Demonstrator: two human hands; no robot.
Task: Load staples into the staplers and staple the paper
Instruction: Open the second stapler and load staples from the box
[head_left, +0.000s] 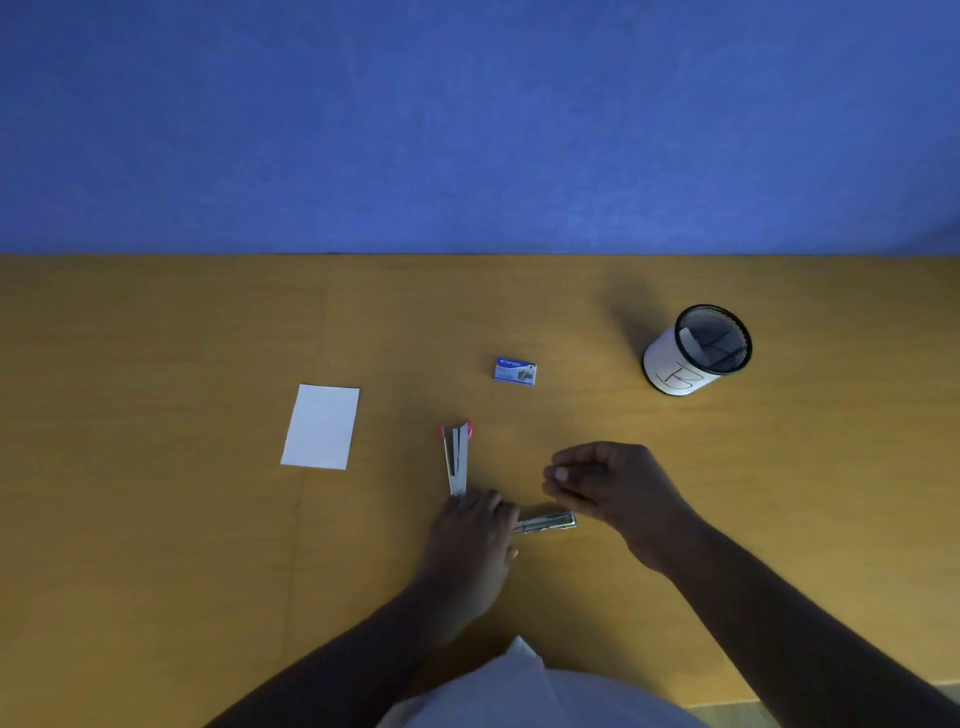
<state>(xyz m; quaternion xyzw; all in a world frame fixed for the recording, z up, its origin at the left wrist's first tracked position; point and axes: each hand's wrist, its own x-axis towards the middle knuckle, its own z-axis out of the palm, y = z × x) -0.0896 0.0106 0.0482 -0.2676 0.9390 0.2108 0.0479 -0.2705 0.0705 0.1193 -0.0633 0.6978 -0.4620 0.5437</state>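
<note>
the left hand (470, 525) presses on the open stapler (460, 460) at its hinge. the right hand (597, 483) pinches shut just above the tray — staples too small to see. they snap easily — hold them by the sides.

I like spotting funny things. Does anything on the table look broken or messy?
Nothing is broken or spilled. The small red-tipped metal stapler is swung wide open under the left hand, one arm pointing away, the other sideways, which suits loading. The white paper sheet lies slightly crooked.
</note>
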